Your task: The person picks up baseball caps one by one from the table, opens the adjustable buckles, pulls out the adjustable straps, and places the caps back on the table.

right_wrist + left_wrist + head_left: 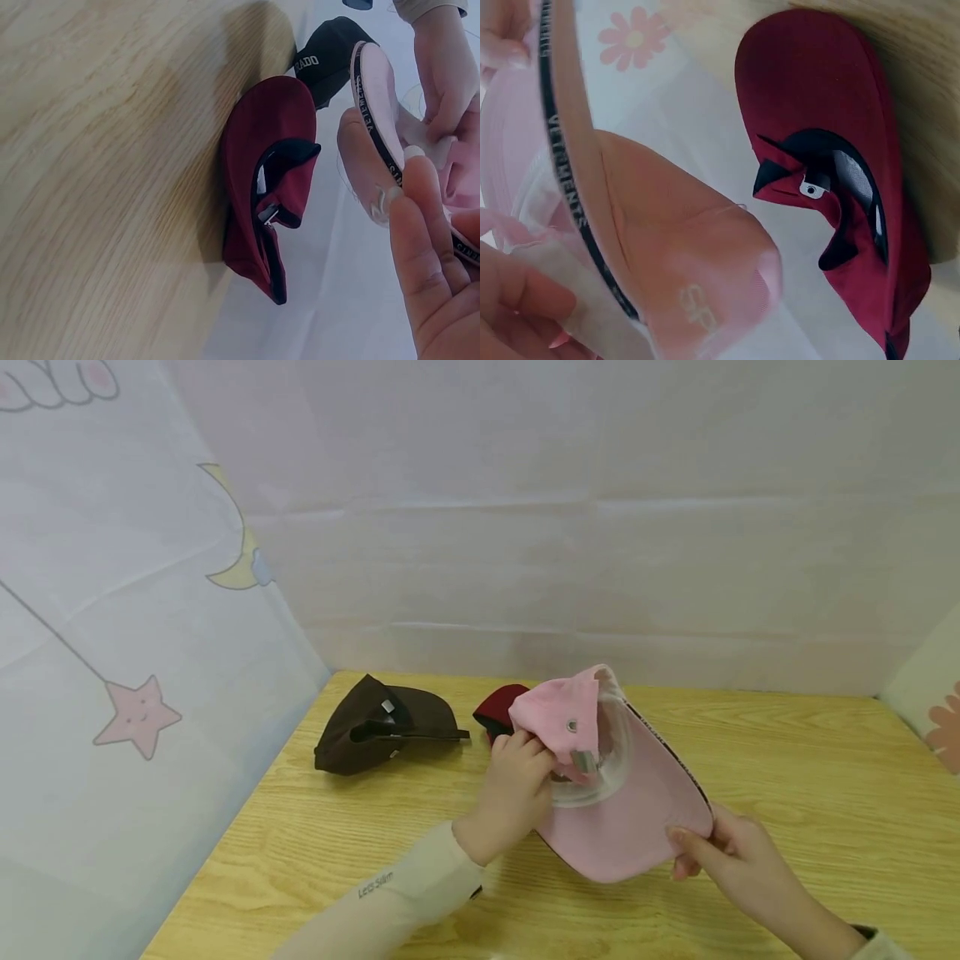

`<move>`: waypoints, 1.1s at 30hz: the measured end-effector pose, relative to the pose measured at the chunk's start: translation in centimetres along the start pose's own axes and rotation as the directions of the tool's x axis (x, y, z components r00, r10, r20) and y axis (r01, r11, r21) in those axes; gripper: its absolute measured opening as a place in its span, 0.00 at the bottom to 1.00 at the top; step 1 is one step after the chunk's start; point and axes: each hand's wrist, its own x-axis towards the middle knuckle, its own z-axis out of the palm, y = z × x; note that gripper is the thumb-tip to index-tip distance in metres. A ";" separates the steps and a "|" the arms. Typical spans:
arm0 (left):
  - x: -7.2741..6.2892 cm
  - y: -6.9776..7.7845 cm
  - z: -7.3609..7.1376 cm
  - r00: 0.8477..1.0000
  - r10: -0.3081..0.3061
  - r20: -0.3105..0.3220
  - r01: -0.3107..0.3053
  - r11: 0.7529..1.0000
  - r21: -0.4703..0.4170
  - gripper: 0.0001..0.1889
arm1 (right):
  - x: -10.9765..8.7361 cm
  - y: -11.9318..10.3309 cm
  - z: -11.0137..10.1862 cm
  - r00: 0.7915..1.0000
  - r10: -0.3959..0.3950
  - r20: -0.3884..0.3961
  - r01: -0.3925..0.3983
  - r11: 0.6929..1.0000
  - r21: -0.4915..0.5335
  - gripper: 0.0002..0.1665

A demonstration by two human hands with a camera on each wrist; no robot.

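A pink baseball cap (615, 839) is held above the table, its underside and inside facing me. My left hand (517, 785) grips the cap's back near the strap and metal buckle. At the brim's right edge, my right hand (738, 856) pinches it between thumb and fingers. A black band with white lettering runs along the brim edge in both wrist views. Behind the pink cap lies a dark red cap (498, 706), mostly hidden in the head view; the left wrist view shows its brim (810, 82) and dark lining.
A dark brown cap (352, 727) lies on its side at the table's back left. The wood-grain table (810, 760) meets pale fabric walls (480, 568) printed with a pink star (138, 718) and a moon.
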 end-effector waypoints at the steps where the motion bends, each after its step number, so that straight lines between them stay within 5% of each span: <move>1: 0.0 -0.1 -0.1 1.000 -0.013 -0.015 0.012 0.998 -0.058 0.10 | 0.0 0.1 0.0 1.000 0.005 -0.005 -0.005 1.000 0.000 0.11; 10: -0.4 -1.1 -0.9 0.995 -0.092 -0.024 0.077 0.927 -0.367 0.16 | -0.1 0.2 -0.5 0.998 0.039 -0.051 -0.040 0.999 -0.025 0.11; 21: -1.4 -1.5 -1.0 0.986 -0.145 -0.081 0.102 0.912 -0.396 0.08 | -0.3 0.0 -0.9 0.989 0.123 -0.084 -0.128 0.990 -0.058 0.09; 26: -1.6 -1.4 -1.2 0.983 -0.180 -0.047 0.146 0.904 -0.403 0.08 | -0.3 -0.1 -1.0 0.985 0.139 -0.102 -0.146 0.987 -0.063 0.09; 33: -1.6 -1.1 -1.5 0.956 -0.290 -0.032 0.234 0.827 -0.511 0.08 | -0.6 -0.2 -1.5 0.979 0.170 -0.111 -0.181 0.979 -0.099 0.09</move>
